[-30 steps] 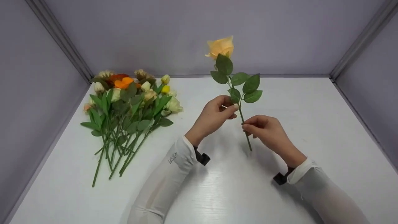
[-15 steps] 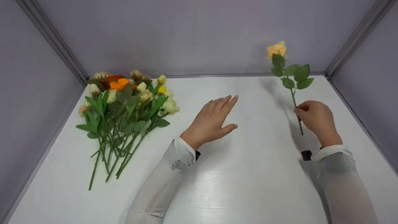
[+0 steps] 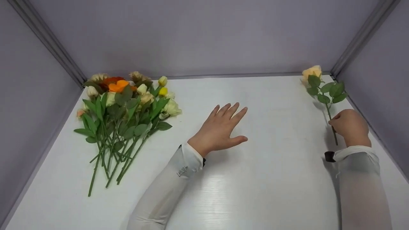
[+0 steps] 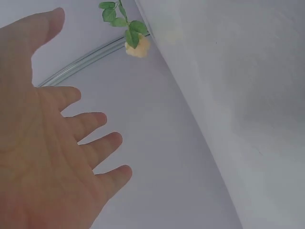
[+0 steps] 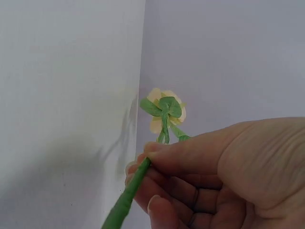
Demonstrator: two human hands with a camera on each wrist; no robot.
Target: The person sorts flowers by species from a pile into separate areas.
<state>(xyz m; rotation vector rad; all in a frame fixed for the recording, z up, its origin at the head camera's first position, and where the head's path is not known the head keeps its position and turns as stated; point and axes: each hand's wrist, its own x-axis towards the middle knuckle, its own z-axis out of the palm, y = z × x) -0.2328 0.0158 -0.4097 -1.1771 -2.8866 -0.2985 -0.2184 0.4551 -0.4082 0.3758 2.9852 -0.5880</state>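
Observation:
At the table's far right, my right hand (image 3: 351, 126) pinches the green stem of a pale yellow rose (image 3: 312, 72) between thumb and fingers. In the right wrist view the stem (image 5: 125, 202) runs through the pinch, with the bloom pointing away. A shadow beside the stem shows the rose is a little above the table. My left hand (image 3: 220, 130) hovers over the middle of the table, fingers spread and holding nothing. Its bare palm (image 4: 43, 157) shows in the left wrist view, with the rose farther off.
On the left of the white table (image 3: 271, 179) lies a pile of flowers (image 3: 127, 111), orange, cream and yellow blooms with their stems toward me. Grey panels (image 3: 204, 35) wall in the back and both sides, close to the rose at the back right corner.
My left hand has let go of the rose's stem and spread its fingers. The right hand has carried the rose far to the right and lower. The flower pile stays put.

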